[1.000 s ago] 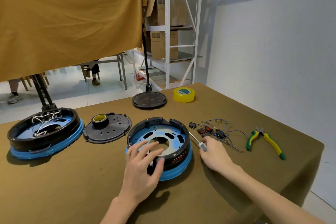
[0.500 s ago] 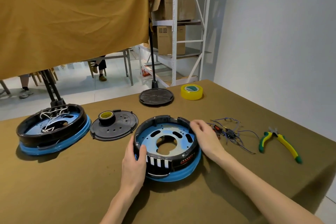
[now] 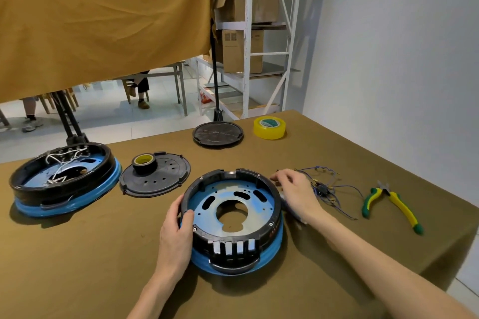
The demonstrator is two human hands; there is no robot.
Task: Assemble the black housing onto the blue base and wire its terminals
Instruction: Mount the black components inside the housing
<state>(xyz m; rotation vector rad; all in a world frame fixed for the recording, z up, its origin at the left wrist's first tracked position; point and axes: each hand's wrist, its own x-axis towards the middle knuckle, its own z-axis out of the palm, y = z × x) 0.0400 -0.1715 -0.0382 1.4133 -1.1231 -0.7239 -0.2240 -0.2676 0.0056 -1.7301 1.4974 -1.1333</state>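
The left hand [image 3: 174, 235] clasps the left side of the black housing [image 3: 233, 241], thumb hooked over the rim and onto the inner plate, palm pressed against the outer wall. The housing sits on the blue base [image 3: 269, 251], whose rim shows as a blue band beneath it on the near and right sides; together they rest on the olive-covered table [image 3: 77, 267] at its near middle. Four pale terminals [image 3: 233, 246] line the housing's near wall. The right hand [image 3: 298, 194] lies at the housing's right edge with its fingers loosely curled toward the table; whether this grip pinches anything cannot be told. Just right of that hand lies a tangle of blue wires [image 3: 329, 189], and further right green-and-yellow pliers [image 3: 391, 204]. To the left of the housing a black cover disc [image 3: 160, 179] carries a roll of black tape [image 3: 144, 163]; at the far left stands a second housing on a blue base [image 3: 64, 181], with white wires inside. At the far edge sit a round black stand foot [image 3: 218, 134] and a roll of yellow tape [image 3: 269, 127].
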